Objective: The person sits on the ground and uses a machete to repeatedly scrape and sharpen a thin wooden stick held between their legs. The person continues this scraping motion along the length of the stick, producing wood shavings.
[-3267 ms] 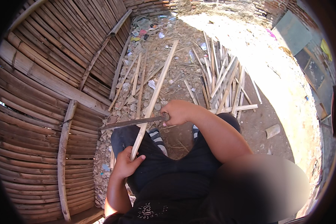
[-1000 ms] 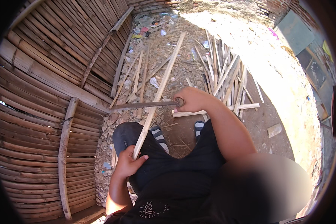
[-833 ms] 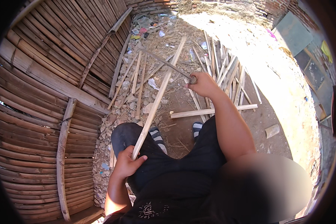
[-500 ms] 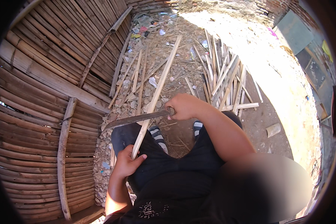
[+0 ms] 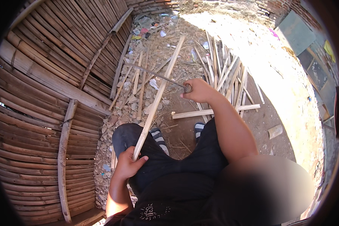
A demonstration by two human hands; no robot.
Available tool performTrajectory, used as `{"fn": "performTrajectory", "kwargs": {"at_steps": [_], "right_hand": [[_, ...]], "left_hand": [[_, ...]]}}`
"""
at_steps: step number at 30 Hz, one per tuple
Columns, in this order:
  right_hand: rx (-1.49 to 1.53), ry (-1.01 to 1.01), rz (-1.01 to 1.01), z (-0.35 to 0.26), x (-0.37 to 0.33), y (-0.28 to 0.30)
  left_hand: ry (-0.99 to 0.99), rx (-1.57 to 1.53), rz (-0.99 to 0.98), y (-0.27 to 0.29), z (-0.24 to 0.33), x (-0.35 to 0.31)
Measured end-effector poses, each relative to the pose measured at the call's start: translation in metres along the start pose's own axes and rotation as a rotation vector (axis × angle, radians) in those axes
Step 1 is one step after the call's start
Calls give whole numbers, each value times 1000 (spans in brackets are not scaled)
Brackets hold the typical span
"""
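Observation:
My left hand (image 5: 128,165) is closed around the near end of a long pale bamboo strip (image 5: 154,106), beside my left knee. The strip slants away from me, up and to the right, over the littered ground. My right hand (image 5: 200,91) grips the handle of a machete (image 5: 148,71), whose long dark blade points left. Seen nearly edge-on, the blade crosses the strip around its upper-middle part. Whether the edge bites into the strip, I cannot tell.
Several split strips (image 5: 229,73) lie heaped ahead to the right, with one strip (image 5: 194,114) lying crosswise before my feet. A bamboo wall (image 5: 30,124) rises on the left. A short bamboo offcut (image 5: 275,131) lies at right; rubble and scraps (image 5: 143,30) cover the ground ahead.
My right hand has moved forward and slightly right, carrying the machete farther up the strip. Its blade has turned from broadside to nearly edge-on. My left hand and the strip have hardly moved.

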State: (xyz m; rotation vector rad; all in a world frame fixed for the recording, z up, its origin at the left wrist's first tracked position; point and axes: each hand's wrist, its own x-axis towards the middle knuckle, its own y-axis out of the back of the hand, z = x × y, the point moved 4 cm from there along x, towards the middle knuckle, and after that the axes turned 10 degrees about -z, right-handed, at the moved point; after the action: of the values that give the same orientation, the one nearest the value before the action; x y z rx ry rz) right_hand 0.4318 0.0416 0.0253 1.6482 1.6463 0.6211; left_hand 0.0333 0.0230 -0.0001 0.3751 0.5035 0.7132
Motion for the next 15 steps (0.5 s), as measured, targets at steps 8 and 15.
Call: {"fn": "performTrajectory", "kwargs": {"at_steps": [8,15], "right_hand": [[-231,405,-330,-67,-14,-53],[-48,18,38,12,5,4]], "left_hand": [[10,-12,4,2,-9,-1],[22,1,-10,2,-4,0]]}}
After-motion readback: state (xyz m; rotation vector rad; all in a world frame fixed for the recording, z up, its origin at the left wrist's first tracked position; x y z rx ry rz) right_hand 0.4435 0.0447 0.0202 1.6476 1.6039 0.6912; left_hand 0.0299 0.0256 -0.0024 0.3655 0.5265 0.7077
